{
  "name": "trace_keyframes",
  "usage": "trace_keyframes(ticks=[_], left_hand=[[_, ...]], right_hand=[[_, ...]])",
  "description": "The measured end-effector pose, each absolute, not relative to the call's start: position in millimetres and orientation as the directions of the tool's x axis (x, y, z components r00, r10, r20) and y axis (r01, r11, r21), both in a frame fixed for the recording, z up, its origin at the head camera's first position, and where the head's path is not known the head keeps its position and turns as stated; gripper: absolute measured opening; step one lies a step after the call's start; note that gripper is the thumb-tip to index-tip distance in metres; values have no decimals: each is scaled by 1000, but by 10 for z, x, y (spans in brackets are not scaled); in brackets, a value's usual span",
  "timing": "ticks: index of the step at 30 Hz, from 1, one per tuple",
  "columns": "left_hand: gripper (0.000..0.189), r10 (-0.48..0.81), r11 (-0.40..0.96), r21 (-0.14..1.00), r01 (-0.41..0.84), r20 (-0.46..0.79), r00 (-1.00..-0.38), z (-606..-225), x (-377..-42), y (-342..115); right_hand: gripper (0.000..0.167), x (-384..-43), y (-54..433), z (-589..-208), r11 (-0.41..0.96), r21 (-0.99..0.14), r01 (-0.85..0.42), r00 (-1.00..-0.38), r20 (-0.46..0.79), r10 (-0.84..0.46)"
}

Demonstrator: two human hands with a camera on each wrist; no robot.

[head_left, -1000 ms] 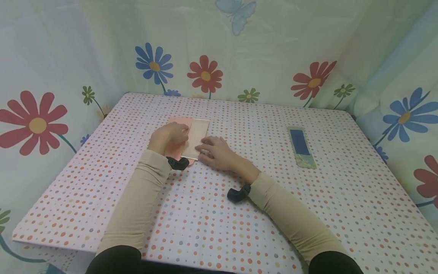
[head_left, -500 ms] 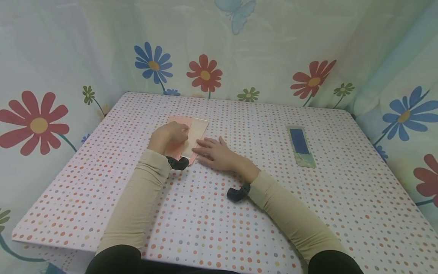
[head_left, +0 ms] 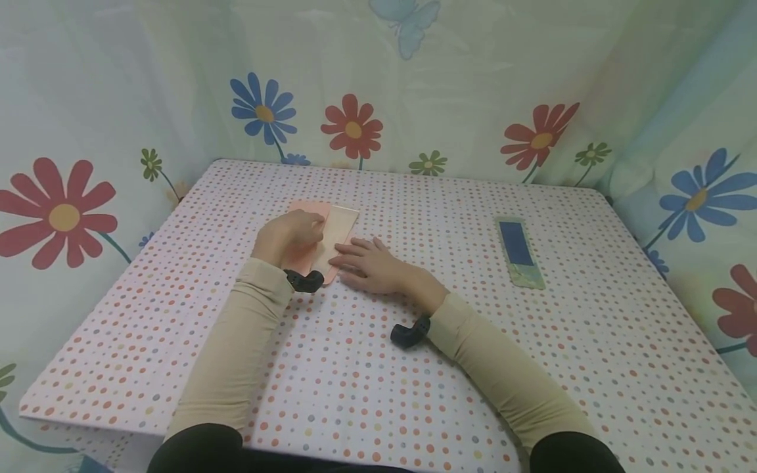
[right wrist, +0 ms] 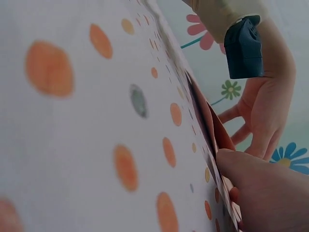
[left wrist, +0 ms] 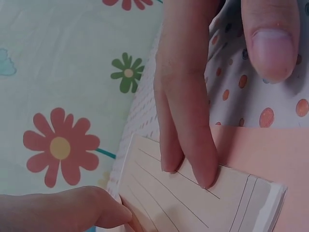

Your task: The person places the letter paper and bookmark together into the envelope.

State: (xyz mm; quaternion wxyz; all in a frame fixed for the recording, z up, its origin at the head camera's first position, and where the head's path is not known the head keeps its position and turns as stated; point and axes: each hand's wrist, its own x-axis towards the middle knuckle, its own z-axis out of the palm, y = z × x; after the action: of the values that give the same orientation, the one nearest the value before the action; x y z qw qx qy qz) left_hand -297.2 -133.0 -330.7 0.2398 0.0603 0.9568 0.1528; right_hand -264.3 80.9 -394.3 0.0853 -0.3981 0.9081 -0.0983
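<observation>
A cream paper pad (head_left: 340, 228) with ruled lines lies against a pink cover (head_left: 302, 259) on the left half of the table. My left hand (head_left: 288, 235) holds the pad and cover from the left with curled fingers. In the left wrist view, one of its fingers (left wrist: 104, 210) meets the pad's far side. My right hand (head_left: 374, 266) reaches in from the right, its fingertips (left wrist: 203, 176) resting straight on the ruled page and its thumb apart from it. In the right wrist view, the pink cover (right wrist: 219, 128) stands slightly lifted under the left hand (right wrist: 265, 104).
A narrow green card (head_left: 527, 276) with a dark blue rectangle (head_left: 516, 243) lies at the right of the table. A dotted cloth (head_left: 378, 368) covers the table, and a flowered curtain (head_left: 473, 79) hangs behind it.
My right hand has moved slightly left, its fingers straightening against the pad. The pad has shifted left over the pink cover, whose right edge now shows beside it. My left hand stays nearly still.
</observation>
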Motion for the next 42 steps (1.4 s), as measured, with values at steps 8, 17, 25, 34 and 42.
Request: trace_keyframes(ticks=[8,17,25,34,42], left_hand=[[54,213,950,300,82,-435,-875,-3361,-2987,-1393],[54,217,954,286,93,-442,-870,-3384,-2989,-1344],[55,193,964,250,89,-433,-880,-3372,-3017,-1301],[55,189,965,249,81,-445,-875,-3337,-2997,-1296],[53,195,953,295,64,-441,-876,-3323,-2952,-1292]], right_hand=[[47,-2591,774,-3940,631,-290,-719,-621,-140,-771],[51,-2527,776,-3976,638,-259,-725,-623,-148,-768],[52,-2537,780,-3992,637,-189,-747,-627,-116,-770],[54,-2544,775,-3962,639,-185,-746,-633,-101,-768],[61,-2580,759,-3988,660,-172,-731,-653,-103,-750]])
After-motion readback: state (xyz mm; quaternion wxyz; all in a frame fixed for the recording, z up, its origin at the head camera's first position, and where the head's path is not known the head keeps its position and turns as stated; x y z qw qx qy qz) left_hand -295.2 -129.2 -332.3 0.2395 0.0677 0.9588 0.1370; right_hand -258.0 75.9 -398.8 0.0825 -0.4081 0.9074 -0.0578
